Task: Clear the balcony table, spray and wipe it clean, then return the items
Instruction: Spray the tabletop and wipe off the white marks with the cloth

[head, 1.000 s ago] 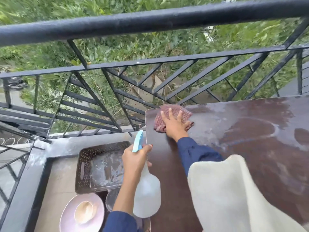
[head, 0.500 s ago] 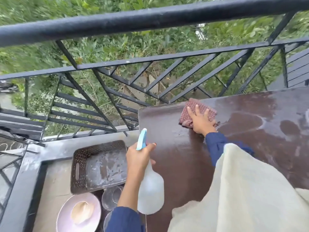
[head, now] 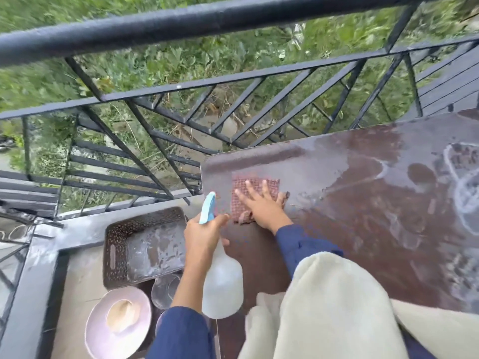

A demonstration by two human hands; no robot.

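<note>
On the balcony floor (head: 77, 275), off the table's left edge, wait the things taken off it: a pale brimmed hat (head: 118, 320), a brown perforated basket (head: 145, 244) and a clear glass (head: 166, 290) just beside both. The left hand (head: 204, 234) is curled round the neck of a spray bottle (head: 222, 286), holding it just off the table's left edge with the blue head pointing up and away from the top. The right hand (head: 261, 206) lies flat with fingers spread on a red checked cloth (head: 239, 183), pressing it onto the brown table (head: 350, 208) near its far left corner, close to the railing (head: 181, 24). The step in hand looks like the wipe, and it seems only partly done: the left part of the top reads dark and even, while white streaks and rings of wet film lie across the middle and towards the right edge. To do it well, the palm should stay flat so that the whole cloth bears down, with overlapping strokes carried from the far edge to the near one and worked rightward into the streaked part. The cloth probably wants refolding once it is soaked, or it will only smear the film. The cream fabric (head: 337, 307) hanging over the near edge could drag through the wet and is best kept back.
</note>
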